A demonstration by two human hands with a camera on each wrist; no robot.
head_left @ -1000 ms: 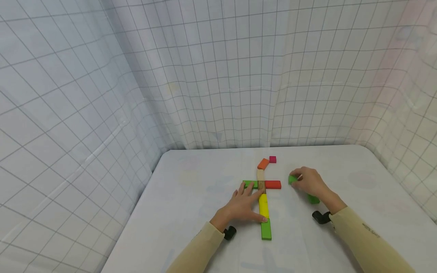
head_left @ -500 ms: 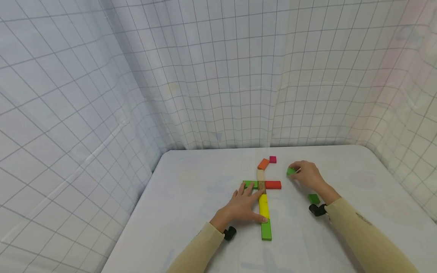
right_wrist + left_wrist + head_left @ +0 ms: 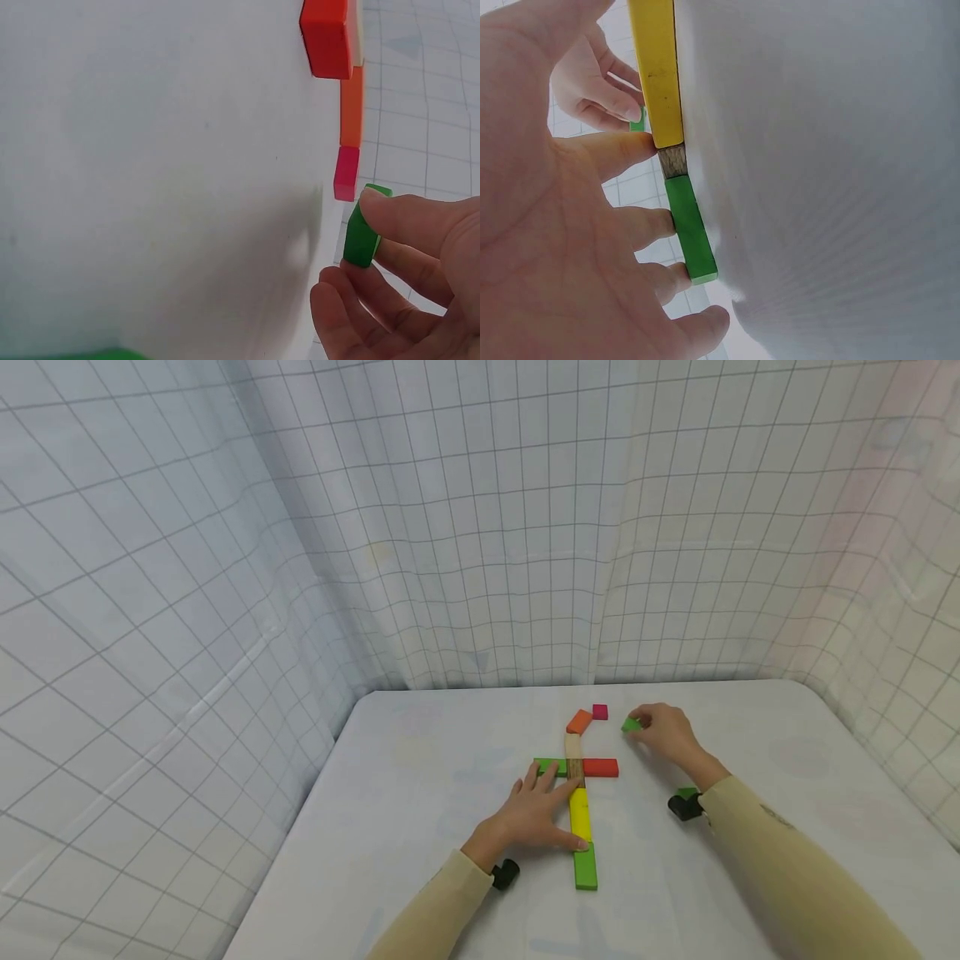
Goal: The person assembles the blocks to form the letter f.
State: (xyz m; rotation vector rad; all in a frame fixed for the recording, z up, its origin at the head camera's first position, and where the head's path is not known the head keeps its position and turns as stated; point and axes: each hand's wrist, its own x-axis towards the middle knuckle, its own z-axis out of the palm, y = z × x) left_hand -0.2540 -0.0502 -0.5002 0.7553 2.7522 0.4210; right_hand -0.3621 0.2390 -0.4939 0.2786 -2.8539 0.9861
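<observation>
My right hand (image 3: 667,732) pinches a small green block (image 3: 363,238) between thumb and fingers, right of the pink block (image 3: 600,712). The left hand (image 3: 528,817) lies spread over a cross-shaped row of blocks. Its fingertips touch the left green block (image 3: 690,229), and its thumb reaches the joint between the yellow block (image 3: 580,814) and the lower green block (image 3: 586,867). A brown, bark-textured block (image 3: 575,768) is at the crossing, with a red block (image 3: 601,767) on its right. Above it run a pale wooden block (image 3: 573,746) and a tilted orange block (image 3: 580,722).
Another green block (image 3: 687,792) lies partly hidden behind the black wrist camera (image 3: 684,807) on the right arm. A second black wrist camera (image 3: 506,874) sits by the left cuff. Grid-patterned white curtains (image 3: 480,527) surround the white table (image 3: 420,760).
My right hand has carried the green block away from me and slightly left, closer to the pink block. Its wrist camera now covers part of the loose green block. The left hand has stayed in place.
</observation>
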